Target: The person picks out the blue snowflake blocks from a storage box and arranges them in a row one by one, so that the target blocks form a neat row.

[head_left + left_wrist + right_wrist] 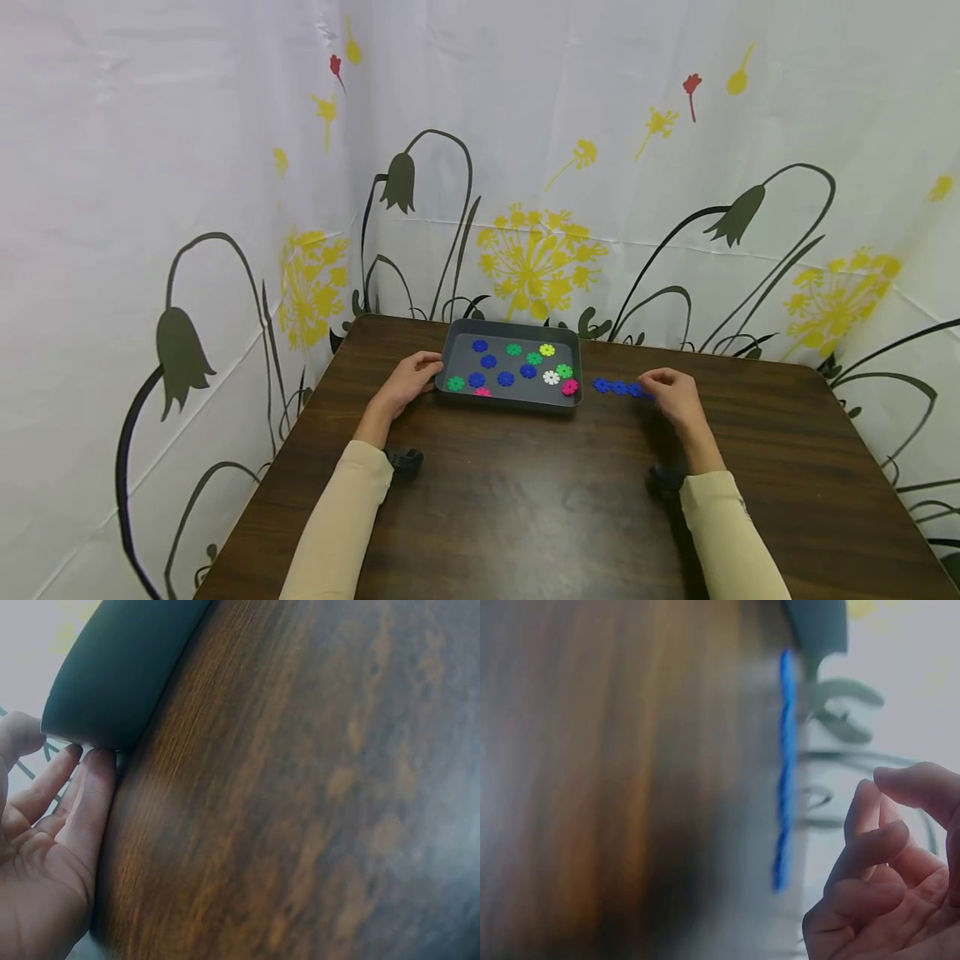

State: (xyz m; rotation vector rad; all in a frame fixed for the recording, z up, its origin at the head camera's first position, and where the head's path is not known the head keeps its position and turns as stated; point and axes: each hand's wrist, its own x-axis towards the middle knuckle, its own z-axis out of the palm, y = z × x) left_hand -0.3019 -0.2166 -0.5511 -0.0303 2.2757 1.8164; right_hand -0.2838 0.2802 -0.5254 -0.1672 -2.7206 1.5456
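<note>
At the left end of a dark grey tray [510,403], my left hand [408,382] touches the end wall with fairly straight fingers. In the left wrist view its thumb [21,739] is at the tray's rim. My right hand [673,396] hovers by the right end of a row of blue flower-shaped discs [618,387] lying on the table. Its thumb and index tips are close together with nothing visible between them, and the other fingers are loosely bent. Apart from that hand, the blue row [786,765] shows whole in the right wrist view.
Inside the tray lie several loose flower-shaped discs: blue [506,378], green [455,383], pink [570,387], one yellow [547,350] and one white [551,377]. The brown wooden table [525,492] backs onto a flower-printed curtain [540,125].
</note>
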